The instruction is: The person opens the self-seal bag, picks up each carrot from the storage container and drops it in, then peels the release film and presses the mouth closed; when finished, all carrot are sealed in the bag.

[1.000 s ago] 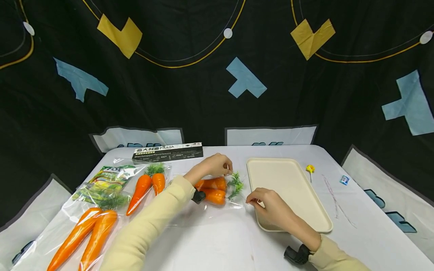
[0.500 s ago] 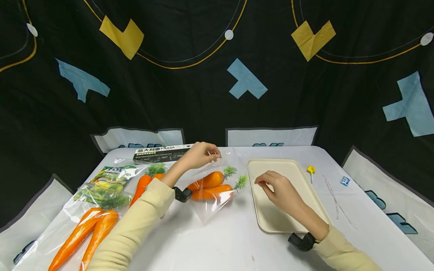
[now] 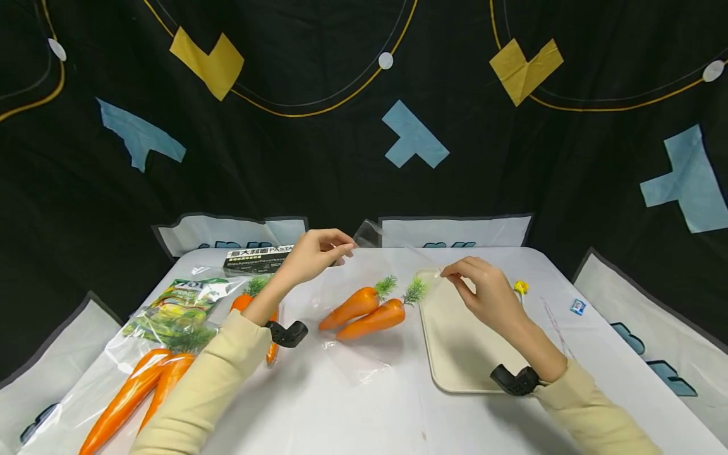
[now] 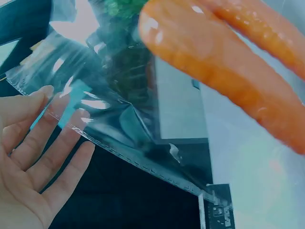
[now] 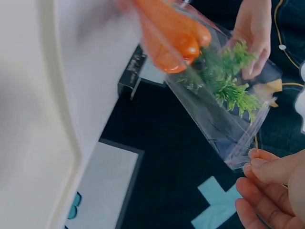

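Observation:
A clear plastic bag (image 4: 143, 166) with two orange carrots (image 3: 372, 320) inside is stretched between both hands over the middle of the table. The carrots lie slanted, their green tops toward the far right. In the left wrist view, the left hand (image 3: 315, 254) pinches the bag's edge with thumb and forefinger, its other fingers spread along the seam. Thumb and fingertips of the right hand (image 3: 483, 294) pinch the opposite corner, as the right wrist view shows. That hand is over the far left part of a cream tray (image 3: 469, 354).
At left lie more bagged carrots (image 3: 125, 398) and a green-and-yellow packet (image 3: 179, 303). A black pasta box (image 3: 256, 260) sits behind, partly covered by the left hand. Right of the tray are a yellow flower-like piece on a stick (image 3: 520, 287) and a small blue packet (image 3: 577, 307).
The bag has been raised off the table and spread out with its carrots. The left hand has moved left and up; the right hand has moved up and away, over the tray.

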A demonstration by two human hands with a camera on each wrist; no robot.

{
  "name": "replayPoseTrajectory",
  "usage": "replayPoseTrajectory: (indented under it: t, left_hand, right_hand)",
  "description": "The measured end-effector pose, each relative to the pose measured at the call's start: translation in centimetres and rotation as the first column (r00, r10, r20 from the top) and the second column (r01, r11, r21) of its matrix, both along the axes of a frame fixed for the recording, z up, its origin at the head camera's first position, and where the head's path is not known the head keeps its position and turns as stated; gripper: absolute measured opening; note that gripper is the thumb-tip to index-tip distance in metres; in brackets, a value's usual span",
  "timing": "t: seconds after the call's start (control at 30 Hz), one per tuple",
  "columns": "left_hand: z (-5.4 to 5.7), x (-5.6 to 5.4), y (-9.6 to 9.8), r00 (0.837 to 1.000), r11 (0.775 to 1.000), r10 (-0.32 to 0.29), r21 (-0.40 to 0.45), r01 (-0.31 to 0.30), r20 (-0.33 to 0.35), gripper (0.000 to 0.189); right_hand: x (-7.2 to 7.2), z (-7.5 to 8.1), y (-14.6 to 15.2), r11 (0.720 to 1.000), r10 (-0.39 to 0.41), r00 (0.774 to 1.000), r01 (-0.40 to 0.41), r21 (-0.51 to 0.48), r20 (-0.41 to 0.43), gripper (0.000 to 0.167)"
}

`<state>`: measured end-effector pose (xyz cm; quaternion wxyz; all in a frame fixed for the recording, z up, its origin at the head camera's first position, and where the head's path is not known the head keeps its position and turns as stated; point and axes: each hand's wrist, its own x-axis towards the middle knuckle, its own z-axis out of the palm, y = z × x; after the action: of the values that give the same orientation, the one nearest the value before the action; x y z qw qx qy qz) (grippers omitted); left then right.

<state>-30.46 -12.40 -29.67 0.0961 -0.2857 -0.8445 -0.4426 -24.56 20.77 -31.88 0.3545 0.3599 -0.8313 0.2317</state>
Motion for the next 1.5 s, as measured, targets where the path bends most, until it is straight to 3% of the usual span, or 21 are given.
replayPoseTrajectory:
  t: [0.33,0.6,0.7,0.97,1.27,1.5]
  left_hand:
    - [1.4,2.1,-1.0,0.998,0.996,0.032,0.090,-0.027,-0.053,0.016]
    - [3.8,5.5,0.1,0.996,0.984,0.052,0.176,-0.039,-0.068,0.017]
    - [4.0,5.6,0.1,0.995,0.981,0.066,0.187,-0.051,-0.079,0.017]
    - [2.5,3.5,-0.3,0.987,0.975,0.101,0.210,-0.074,-0.123,0.016]
    - [2.9,4.1,1.0,0.986,0.969,0.062,0.245,-0.022,-0.157,0.013]
    - [3.8,5.6,2.0,0.988,0.972,0.040,0.234,-0.004,-0.152,0.014]
  right_hand:
    - [-0.1,3.5,0.3,1.000,0.001,0.998,-0.001,0.001,-0.058,0.022]
    - [0.4,5.9,0.7,1.000,-0.009,0.996,0.007,-0.020,-0.086,0.023]
    - [0.5,6.5,0.7,1.000,-0.013,0.996,0.012,-0.021,-0.084,0.024]
    - [0.6,6.1,0.8,1.000,0.007,0.996,-0.009,-0.013,-0.087,0.024]
    - [0.8,4.4,0.8,0.999,0.040,0.998,-0.040,0.006,-0.053,0.025]
    - [0.8,4.3,0.4,0.998,0.067,0.998,-0.066,0.013,-0.011,0.029]
